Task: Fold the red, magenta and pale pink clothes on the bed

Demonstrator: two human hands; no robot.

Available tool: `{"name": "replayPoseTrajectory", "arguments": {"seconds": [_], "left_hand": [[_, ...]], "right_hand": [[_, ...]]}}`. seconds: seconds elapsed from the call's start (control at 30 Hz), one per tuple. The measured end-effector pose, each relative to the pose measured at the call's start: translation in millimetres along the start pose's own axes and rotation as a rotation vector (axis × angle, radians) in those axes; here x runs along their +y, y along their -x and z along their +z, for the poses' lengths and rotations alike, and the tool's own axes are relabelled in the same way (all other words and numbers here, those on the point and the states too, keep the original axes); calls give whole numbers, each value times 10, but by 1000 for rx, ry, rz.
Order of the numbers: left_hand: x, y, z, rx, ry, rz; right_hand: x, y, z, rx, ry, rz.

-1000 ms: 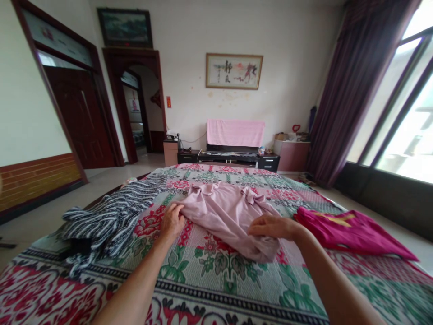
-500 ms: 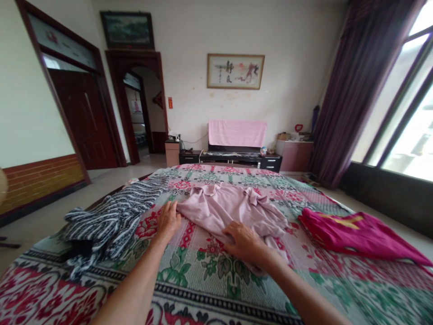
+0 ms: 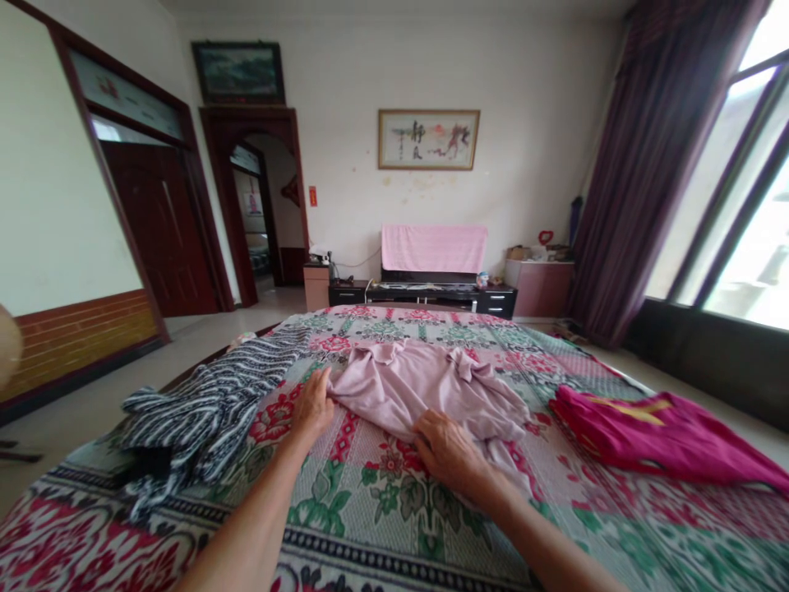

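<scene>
A pale pink shirt (image 3: 425, 380) lies spread and wrinkled on the flowered bed cover (image 3: 345, 501). My left hand (image 3: 316, 403) is at the shirt's left edge, its fingers closed on the cloth there. At the near edge, in the middle, my right hand (image 3: 449, 444) rests on the shirt with its fingers bent over the fabric; the fingertips are partly hidden. Part of the shirt's near right end lies behind my right wrist.
A black-and-white striped garment (image 3: 215, 403) lies crumpled on the left. On the right is a folded magenta garment (image 3: 671, 436) with a yellow mark. Beyond the bed stand a low black cabinet (image 3: 348, 294) and a pink cloth (image 3: 435, 247) draped over a screen.
The camera view has tilted up a little, so everything sits slightly lower in the picture. Both hands stay at nearly the same places on the shirt.
</scene>
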State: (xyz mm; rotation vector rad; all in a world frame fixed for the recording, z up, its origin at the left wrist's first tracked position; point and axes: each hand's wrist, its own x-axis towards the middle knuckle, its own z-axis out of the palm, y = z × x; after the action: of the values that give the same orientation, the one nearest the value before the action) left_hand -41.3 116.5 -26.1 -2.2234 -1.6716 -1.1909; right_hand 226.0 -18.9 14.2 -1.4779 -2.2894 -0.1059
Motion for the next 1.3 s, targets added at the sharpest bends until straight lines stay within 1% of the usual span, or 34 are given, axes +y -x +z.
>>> {"name": "replayPoseTrajectory", "arguments": {"seconds": [0.1,0.2,0.3,0.37,0.43,0.5,0.57,0.63,0.67,0.7,0.77,0.8,0.83,0.87,0.93,1.03,1.13,1.2,1.3], "left_hand": [[-19,3,35,-72,-19,23],[10,-12,6,-130,31,17],[94,-51,-98,-124,177,-119],[160,-88,-199,-112,346,-236],[206,-125,-309,-113,557,-345],[214,-155,-411,-136,789,-436],[181,-175,-490,-160,1016,-519],[126,-184,-533,-171,1204,-605],[100,-184,-538,-170,1261,-657],[78,-181,-533,-153,1291,-708],[56,-168,-500,-89,1305,-785],[56,-159,-477,-69,1303,-810],[60,-149,-455,-64,1302,-819],[66,-140,-435,-75,1295,-814],[78,-126,-411,-113,1217,-775],[80,-122,-410,-80,986,-644],[90,-124,-428,-105,791,-467],[124,-120,-433,-123,666,-327],[210,-102,-402,-115,498,-71]], "right_hand": [[15,13,28,20,6,-15],[37,24,75,45,-3,-14],[48,14,79,54,-38,53],[52,-10,14,36,-93,147],[64,-43,-109,11,-185,215],[97,-72,-264,-18,-310,217],[156,-92,-406,-100,-460,182],[235,-103,-492,-200,-602,164],[277,-109,-505,-205,-647,182],[318,-115,-497,-161,-671,221],[395,-129,-431,34,-659,332],[428,-136,-382,140,-638,385],[459,-141,-330,215,-619,418],[486,-143,-279,254,-606,432],[530,-134,-196,258,-584,417],[565,-95,-135,234,-538,357],[568,-54,-114,183,-469,314],[558,-39,-93,162,-414,316],[544,-36,-41,186,-320,329]]}}
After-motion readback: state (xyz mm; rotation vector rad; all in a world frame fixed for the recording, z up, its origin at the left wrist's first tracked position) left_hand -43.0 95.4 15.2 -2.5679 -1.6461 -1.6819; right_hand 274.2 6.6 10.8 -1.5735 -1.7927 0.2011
